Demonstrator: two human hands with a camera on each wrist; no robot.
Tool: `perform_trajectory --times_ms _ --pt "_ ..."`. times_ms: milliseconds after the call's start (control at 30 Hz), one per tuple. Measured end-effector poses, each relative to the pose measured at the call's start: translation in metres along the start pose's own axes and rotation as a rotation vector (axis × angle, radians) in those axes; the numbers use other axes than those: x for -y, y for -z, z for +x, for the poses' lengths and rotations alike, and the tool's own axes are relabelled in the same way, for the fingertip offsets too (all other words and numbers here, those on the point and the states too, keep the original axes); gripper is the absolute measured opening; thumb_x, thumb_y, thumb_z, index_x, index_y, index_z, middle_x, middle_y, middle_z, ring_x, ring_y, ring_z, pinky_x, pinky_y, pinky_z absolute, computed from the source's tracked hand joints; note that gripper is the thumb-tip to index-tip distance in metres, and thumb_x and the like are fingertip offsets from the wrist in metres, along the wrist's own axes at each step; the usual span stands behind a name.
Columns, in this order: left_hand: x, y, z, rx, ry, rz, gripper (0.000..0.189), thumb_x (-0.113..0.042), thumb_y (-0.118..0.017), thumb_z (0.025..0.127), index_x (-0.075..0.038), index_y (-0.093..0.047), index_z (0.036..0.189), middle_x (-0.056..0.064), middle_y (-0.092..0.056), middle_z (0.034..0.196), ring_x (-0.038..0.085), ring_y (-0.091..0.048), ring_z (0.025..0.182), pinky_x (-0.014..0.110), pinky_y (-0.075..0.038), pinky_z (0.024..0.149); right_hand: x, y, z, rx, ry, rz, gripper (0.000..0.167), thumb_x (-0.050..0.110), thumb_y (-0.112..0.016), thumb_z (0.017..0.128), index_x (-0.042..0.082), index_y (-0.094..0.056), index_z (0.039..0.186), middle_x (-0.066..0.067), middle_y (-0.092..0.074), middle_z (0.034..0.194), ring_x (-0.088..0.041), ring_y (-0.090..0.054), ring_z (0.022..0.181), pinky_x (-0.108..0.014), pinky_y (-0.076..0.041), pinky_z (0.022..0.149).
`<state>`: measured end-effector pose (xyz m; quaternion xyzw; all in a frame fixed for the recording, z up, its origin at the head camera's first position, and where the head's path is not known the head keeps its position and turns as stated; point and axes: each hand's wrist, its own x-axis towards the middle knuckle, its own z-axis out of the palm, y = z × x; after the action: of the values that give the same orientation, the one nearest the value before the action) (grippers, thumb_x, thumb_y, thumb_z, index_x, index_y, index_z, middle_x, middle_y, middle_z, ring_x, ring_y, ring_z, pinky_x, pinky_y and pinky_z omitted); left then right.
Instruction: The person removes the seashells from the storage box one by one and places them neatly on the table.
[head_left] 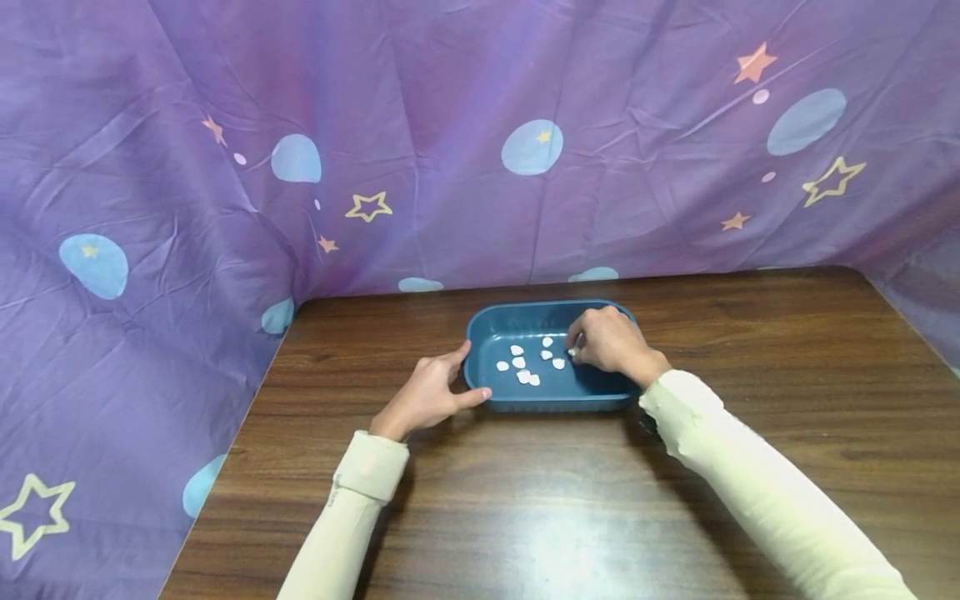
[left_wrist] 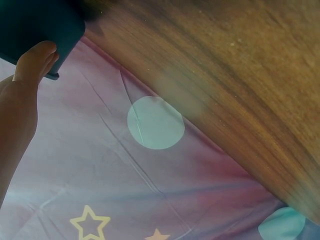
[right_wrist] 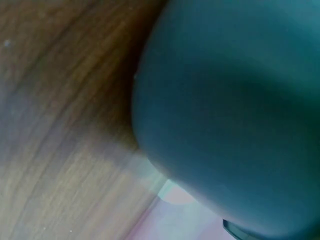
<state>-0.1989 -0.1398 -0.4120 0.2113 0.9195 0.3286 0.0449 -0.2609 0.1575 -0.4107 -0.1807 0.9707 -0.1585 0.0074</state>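
A blue plastic tray with rounded corners stands on the table. Several small white pebble-like pieces lie loose on its floor, mostly left of centre. At the tray's left end, my left hand holds the rim between thumb and fingers; the left wrist view shows part of this hand against the outer wall. My right hand reaches inside over the right end, fingertips low, pinching one white piece. In the right wrist view the tray's wall fills much of the picture and hides that hand.
The brown wooden table extends around the tray. A purple cloth with stars and blue spots hangs behind the table's back edge and along its left side.
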Motion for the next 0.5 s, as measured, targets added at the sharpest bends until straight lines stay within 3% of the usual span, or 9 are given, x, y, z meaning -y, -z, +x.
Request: perform_trajectory --times_ms 500 --pt "0.0005 -0.0011 0.0006 0.001 0.013 -0.009 0.090 -0.036 -0.079 0.086 0.007 -0.034 0.151 0.026 -0.045 0.149 0.029 -0.058 0.131 0.036 -0.049 0.110 0.0019 0.0068 -0.0070 0.000 0.030 0.060 0.017 0.018 -0.084 0.075 0.018 -0.081 0.092 0.002 -0.078 0.082 -0.020 -0.070 0.082 -0.043 -0.055 0.078"
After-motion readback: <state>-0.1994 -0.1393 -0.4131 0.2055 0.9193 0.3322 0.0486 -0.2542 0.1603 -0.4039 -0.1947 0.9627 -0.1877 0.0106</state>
